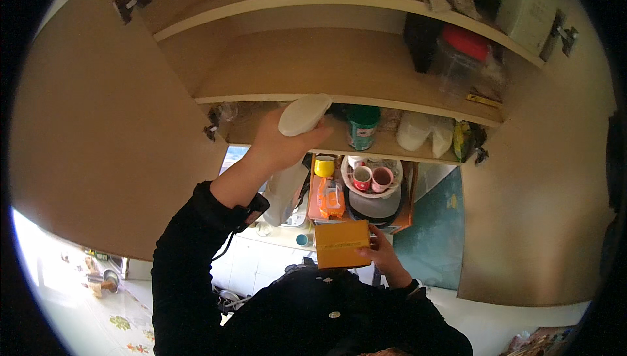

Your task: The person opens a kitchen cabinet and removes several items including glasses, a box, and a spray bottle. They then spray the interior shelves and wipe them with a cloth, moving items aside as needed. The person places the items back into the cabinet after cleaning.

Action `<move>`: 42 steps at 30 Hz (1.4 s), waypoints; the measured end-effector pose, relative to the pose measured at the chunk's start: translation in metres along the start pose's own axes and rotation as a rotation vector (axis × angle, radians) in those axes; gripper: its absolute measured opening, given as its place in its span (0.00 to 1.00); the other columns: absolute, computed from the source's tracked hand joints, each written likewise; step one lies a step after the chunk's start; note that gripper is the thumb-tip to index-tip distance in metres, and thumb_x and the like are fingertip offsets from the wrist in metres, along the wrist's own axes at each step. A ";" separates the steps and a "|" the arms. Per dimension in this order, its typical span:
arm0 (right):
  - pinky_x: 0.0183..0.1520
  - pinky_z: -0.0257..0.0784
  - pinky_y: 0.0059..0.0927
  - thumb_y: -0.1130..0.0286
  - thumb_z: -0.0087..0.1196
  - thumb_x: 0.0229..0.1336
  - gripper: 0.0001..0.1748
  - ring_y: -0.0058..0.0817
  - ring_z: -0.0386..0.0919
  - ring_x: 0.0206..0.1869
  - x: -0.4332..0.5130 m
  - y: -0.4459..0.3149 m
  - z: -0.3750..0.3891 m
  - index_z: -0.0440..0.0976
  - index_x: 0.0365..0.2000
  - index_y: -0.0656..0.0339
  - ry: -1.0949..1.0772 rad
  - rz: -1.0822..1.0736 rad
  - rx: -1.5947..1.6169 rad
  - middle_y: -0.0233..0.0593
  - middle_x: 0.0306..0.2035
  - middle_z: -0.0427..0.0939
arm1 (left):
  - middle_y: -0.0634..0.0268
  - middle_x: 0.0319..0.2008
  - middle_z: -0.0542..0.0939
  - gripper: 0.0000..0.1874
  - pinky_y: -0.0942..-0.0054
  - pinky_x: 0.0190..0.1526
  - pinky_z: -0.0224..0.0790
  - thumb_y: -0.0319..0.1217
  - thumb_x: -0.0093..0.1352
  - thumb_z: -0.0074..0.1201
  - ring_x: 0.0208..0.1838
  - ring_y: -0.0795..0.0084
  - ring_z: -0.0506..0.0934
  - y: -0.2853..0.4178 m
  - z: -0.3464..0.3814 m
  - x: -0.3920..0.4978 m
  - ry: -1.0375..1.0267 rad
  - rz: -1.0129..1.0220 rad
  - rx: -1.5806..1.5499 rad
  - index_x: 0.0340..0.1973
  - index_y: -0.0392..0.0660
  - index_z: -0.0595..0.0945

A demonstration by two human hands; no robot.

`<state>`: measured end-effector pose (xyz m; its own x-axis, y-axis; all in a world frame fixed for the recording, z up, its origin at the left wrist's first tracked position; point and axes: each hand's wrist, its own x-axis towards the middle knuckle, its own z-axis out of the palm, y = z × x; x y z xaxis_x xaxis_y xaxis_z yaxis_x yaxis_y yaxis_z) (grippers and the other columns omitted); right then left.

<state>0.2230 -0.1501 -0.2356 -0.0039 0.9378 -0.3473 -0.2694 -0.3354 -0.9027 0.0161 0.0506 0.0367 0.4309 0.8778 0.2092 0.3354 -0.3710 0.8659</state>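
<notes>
My left hand (279, 143) is raised to the cabinet's lower shelf and grips a white round-topped container (303, 115). The rest of that container is mostly hidden by my fingers. A pale, translucent object (285, 194) shows below my wrist; whether it belongs to what I hold, I cannot tell. My right hand (384, 253) holds a yellow-orange cardboard box (342, 246) by its right side, low in front of my chest. On the lower shelf (338, 146), a green canister (362, 126) stands right of my left hand.
Two cabinet doors, left (98, 126) and right (529, 199), hang open on either side. White bags (416, 133) and a red-lidded clear jar (463, 52) sit on the shelves. Below are a yellow cup (324, 165), an orange wipes pack (331, 199) and a basin (347, 172) with mugs.
</notes>
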 end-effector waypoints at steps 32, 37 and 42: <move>0.52 0.73 0.35 0.70 0.69 0.42 0.52 0.36 0.76 0.49 -0.011 -0.003 0.005 0.52 0.67 0.59 0.063 0.022 -0.065 0.49 0.49 0.74 | 0.65 0.28 0.82 0.17 0.73 0.35 0.72 0.38 0.61 0.65 0.32 0.76 0.79 -0.012 -0.016 0.035 0.105 -0.035 -0.067 0.39 0.39 0.81; 0.55 0.71 0.37 0.71 0.68 0.43 0.52 0.36 0.75 0.52 -0.008 -0.004 0.005 0.51 0.67 0.60 0.022 0.056 -0.084 0.50 0.51 0.74 | 0.65 0.29 0.81 0.19 0.74 0.37 0.72 0.35 0.60 0.65 0.34 0.75 0.79 -0.039 -0.037 0.008 0.273 -0.082 -0.142 0.43 0.39 0.80; 0.50 0.75 0.36 0.65 0.71 0.41 0.53 0.36 0.77 0.48 -0.002 -0.004 0.009 0.53 0.66 0.58 0.039 0.041 -0.119 0.49 0.50 0.74 | 0.66 0.28 0.81 0.17 0.74 0.37 0.71 0.35 0.60 0.65 0.35 0.75 0.78 -0.065 -0.058 -0.028 0.500 0.031 -0.073 0.40 0.39 0.80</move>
<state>0.2156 -0.1503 -0.2293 0.0249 0.9195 -0.3924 -0.1536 -0.3843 -0.9103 -0.0663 0.0679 0.0009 -0.0198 0.9111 0.4118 0.2618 -0.3928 0.8816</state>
